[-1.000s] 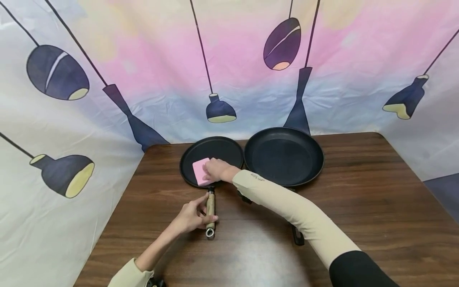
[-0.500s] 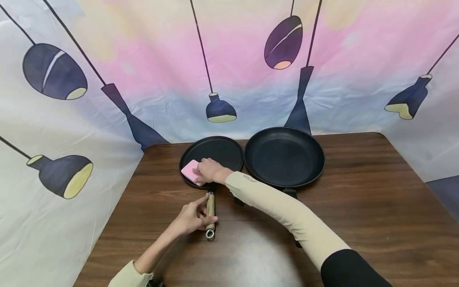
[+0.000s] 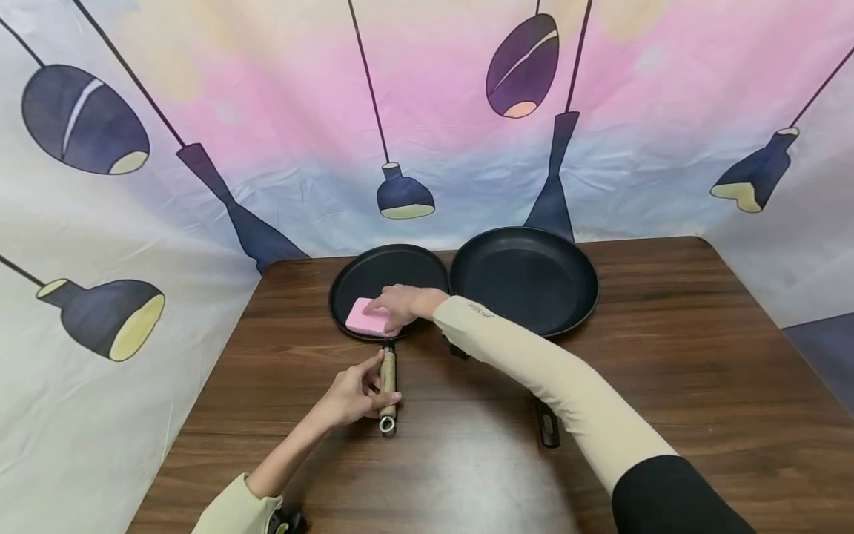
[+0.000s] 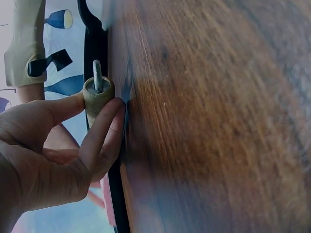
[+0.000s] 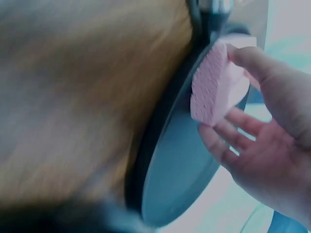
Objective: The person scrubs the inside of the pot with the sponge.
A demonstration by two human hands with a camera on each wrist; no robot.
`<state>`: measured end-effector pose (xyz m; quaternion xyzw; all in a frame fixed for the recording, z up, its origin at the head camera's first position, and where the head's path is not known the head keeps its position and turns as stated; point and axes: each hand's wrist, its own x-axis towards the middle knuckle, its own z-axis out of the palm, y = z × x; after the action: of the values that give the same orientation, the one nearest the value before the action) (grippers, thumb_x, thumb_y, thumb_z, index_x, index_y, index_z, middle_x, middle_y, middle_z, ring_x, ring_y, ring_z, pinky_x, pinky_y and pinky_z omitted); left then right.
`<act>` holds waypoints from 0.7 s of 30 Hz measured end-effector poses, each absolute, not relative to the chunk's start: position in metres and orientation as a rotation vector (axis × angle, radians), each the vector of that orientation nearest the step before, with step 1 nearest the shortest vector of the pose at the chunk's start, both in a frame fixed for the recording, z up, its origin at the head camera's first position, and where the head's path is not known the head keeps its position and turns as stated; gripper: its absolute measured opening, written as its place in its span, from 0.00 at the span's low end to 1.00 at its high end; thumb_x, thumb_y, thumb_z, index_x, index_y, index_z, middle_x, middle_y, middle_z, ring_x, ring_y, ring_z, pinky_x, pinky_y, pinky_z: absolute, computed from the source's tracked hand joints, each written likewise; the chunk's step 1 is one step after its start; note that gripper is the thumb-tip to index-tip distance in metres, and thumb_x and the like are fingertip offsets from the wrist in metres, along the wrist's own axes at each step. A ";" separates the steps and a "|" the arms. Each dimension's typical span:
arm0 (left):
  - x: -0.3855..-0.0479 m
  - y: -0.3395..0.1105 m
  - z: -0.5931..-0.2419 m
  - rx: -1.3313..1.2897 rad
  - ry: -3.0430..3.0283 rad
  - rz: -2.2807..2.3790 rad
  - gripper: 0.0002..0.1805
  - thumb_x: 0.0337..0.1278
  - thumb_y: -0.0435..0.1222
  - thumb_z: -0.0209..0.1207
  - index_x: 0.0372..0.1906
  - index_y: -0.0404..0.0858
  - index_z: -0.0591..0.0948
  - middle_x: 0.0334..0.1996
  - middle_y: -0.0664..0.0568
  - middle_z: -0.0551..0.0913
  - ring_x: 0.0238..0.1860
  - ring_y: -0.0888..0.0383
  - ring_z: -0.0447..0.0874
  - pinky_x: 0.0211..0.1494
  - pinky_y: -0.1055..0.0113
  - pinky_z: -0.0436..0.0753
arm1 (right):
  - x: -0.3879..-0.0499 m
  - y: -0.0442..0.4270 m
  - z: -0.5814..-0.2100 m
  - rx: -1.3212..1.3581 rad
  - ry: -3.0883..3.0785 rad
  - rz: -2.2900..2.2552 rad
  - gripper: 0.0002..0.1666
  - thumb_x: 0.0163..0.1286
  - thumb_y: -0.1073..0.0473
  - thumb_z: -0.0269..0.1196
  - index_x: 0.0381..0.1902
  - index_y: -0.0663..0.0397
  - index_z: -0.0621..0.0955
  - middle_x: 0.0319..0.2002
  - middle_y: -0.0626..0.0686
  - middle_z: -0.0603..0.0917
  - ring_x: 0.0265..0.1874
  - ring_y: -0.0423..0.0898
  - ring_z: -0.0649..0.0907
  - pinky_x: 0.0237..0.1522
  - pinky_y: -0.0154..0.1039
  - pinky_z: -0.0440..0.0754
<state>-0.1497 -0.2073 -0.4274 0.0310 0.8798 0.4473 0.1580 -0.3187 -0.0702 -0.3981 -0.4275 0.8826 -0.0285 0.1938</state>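
Note:
A pink sponge [image 3: 365, 317] lies against the near part of the smaller black pan [image 3: 407, 261]. My right hand [image 3: 404, 305] grips the sponge between thumb and fingers; the right wrist view shows the sponge [image 5: 211, 85] tilted near the pan's rim, its porous side facing the camera. Below the pan, my left hand [image 3: 353, 393] holds the wooden handle [image 3: 388, 380], thumb on one side and fingers on the other. In the left wrist view the handle's end [image 4: 99, 94] with its metal ring points at the camera.
A larger black frying pan [image 3: 523, 274] stands right beside the smaller one, its black handle [image 3: 548, 426] partly behind my right sleeve [image 3: 534, 363]. Both pans sit at the far edge of the wooden table [image 3: 674, 334]. A printed cloth [image 3: 300, 148] hangs behind.
The right hand has moved the sponge left in the pan, then a little back to the right, turning it along the near rim. The left hand keeps its hold on the handle.

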 end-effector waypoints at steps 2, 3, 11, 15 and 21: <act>-0.151 -0.207 -0.427 0.080 2.516 1.277 0.47 0.57 0.34 0.73 0.77 0.29 0.62 0.36 0.47 0.76 0.24 0.62 0.82 0.28 0.65 0.88 | -0.325 -0.061 -0.394 -1.196 2.433 -0.042 0.36 0.75 0.54 0.64 0.77 0.32 0.67 0.75 0.53 0.69 0.72 0.48 0.70 0.68 0.42 0.75; -0.151 -0.207 -0.427 0.074 2.516 1.279 0.47 0.56 0.33 0.73 0.77 0.29 0.62 0.36 0.48 0.76 0.24 0.62 0.82 0.28 0.65 0.88 | -0.328 -0.057 -0.392 -1.186 2.421 -0.036 0.37 0.75 0.56 0.65 0.77 0.31 0.67 0.75 0.52 0.69 0.72 0.47 0.70 0.67 0.42 0.75; -0.150 -0.207 -0.427 0.051 2.518 1.271 0.47 0.55 0.33 0.74 0.76 0.29 0.63 0.35 0.48 0.76 0.24 0.62 0.82 0.28 0.64 0.89 | -0.335 -0.040 -0.394 -1.269 2.349 -0.081 0.37 0.73 0.59 0.67 0.75 0.31 0.70 0.74 0.55 0.70 0.73 0.50 0.69 0.72 0.43 0.71; -0.150 -0.209 -0.427 0.088 2.527 1.266 0.47 0.53 0.33 0.75 0.75 0.27 0.63 0.35 0.47 0.78 0.23 0.62 0.83 0.27 0.66 0.87 | -0.332 -0.044 -0.403 -1.329 2.397 -0.143 0.32 0.72 0.55 0.68 0.71 0.32 0.75 0.70 0.54 0.74 0.70 0.52 0.71 0.75 0.45 0.69; -0.152 -0.211 -0.428 0.161 2.525 1.273 0.47 0.53 0.32 0.75 0.75 0.25 0.63 0.35 0.46 0.78 0.25 0.62 0.82 0.26 0.67 0.87 | -0.322 -0.071 -0.412 -1.329 2.561 -0.063 0.31 0.75 0.45 0.64 0.73 0.30 0.71 0.64 0.52 0.78 0.60 0.50 0.75 0.66 0.43 0.75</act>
<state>-0.1521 -0.2114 -0.4280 0.0561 0.8808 0.4442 0.1538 -0.3224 -0.0707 -0.4118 -0.4567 0.8802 -0.0215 0.1272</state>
